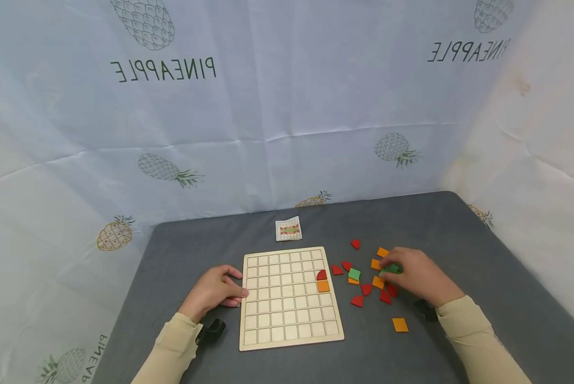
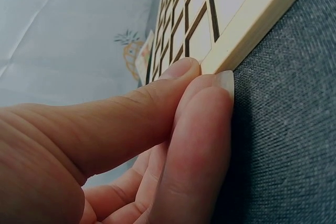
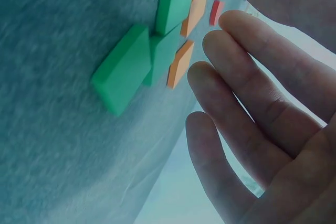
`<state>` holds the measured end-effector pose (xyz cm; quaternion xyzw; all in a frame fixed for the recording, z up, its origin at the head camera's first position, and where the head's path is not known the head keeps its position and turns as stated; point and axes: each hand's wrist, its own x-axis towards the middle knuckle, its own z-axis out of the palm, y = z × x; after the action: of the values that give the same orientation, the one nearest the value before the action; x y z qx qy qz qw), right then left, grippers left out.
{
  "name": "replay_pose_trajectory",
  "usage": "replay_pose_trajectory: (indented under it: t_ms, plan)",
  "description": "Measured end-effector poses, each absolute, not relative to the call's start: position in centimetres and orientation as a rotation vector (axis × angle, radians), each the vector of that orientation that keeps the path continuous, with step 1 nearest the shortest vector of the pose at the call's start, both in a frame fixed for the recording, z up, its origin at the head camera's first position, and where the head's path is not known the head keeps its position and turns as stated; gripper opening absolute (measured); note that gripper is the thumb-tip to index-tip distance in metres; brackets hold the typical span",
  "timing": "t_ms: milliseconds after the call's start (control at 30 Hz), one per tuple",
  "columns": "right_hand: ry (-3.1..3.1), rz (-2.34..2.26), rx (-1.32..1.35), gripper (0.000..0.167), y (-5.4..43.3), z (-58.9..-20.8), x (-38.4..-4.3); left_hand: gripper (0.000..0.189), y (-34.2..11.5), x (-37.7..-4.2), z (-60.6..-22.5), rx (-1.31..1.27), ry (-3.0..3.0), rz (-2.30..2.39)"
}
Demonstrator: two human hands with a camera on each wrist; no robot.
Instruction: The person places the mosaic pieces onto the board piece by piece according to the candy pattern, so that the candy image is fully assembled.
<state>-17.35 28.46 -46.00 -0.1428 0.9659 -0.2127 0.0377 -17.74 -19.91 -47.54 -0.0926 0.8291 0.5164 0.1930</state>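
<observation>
My left hand (image 1: 218, 288) pinches the left edge of a wooden grid board (image 1: 268, 341); in the left wrist view the thumb (image 2: 181, 69) lies on the rim and the forefinger at its side. On the board's right side sit a red quarter-round tile (image 1: 321, 275) and an orange square tile (image 1: 323, 286). Over the loose tiles hovers my right hand (image 1: 419, 273), holding nothing, its fingers loosely extended. Close by its fingertips in the right wrist view are several green square tiles (image 3: 126, 69), some overlapping, partly hidden by the hand in the head view.
Several red quarter-round tiles (image 1: 357, 301) and orange squares (image 1: 378, 282) lie scattered right of the board. One orange square (image 1: 400, 325) is apart, nearer the front. Behind the board lies a small pattern card (image 1: 288, 229). A pineapple-print curtain (image 1: 268, 106) hangs behind the grey table (image 1: 364, 352).
</observation>
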Motion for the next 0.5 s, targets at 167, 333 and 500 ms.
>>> replay_pose_trajectory:
  t_ms: [167,333,500]
  plan:
    - [2.972,-0.650,-0.427,0.019,29.5,-46.2,-17.1,0.053,-19.9,-17.8,-47.7,-0.262,2.328,1.444]
    - [2.974,-0.637,-0.418,0.020,30.0,-46.1,-16.3,0.053,-20.0,-17.8,-47.7,-0.257,2.331,1.442]
    - [2.960,-0.616,-0.412,0.021,30.2,-45.8,-15.4,0.053,-20.0,-17.8,-47.7,-0.257,2.335,1.436]
